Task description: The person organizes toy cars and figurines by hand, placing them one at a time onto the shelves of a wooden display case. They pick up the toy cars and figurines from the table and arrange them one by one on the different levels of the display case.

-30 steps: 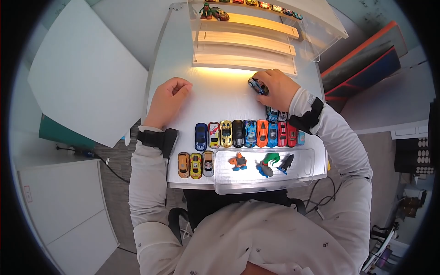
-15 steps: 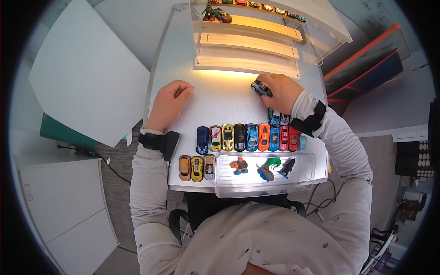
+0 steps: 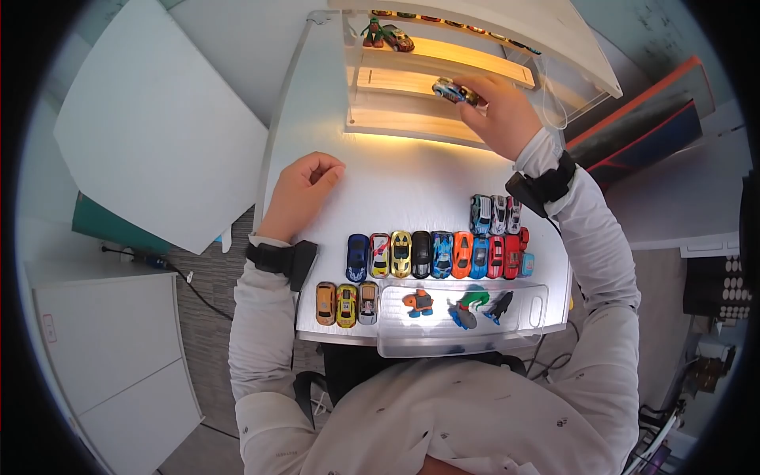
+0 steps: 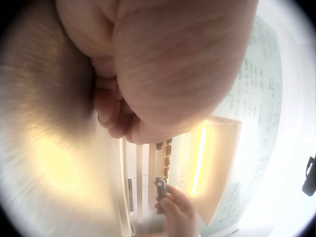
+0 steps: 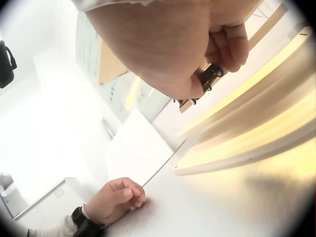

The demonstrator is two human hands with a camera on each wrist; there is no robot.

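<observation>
A bright counter [image 3: 404, 194] is spreading below a display shelf [image 3: 475, 62] at 12 o'clock, its top panel [image 3: 514, 24] partly hiding the upper cars [image 3: 475, 30]. At 1 o'clock the right grip [image 3: 504, 115] is pinching a toy car [image 3: 449, 90], fingers covering one end; shelf contact is staying unclear. The left grip [image 3: 305, 190], loosely curled, is holding nothing at 10. At 5, a clear tray [image 3: 459, 351] is overhanging the near edge; bare counter is lying mid-centre.

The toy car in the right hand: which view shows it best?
The head view: there the toy car shows its patterned body. The left wrist view has it small and blurred; the right wrist view, partly behind the right hand.
</observation>
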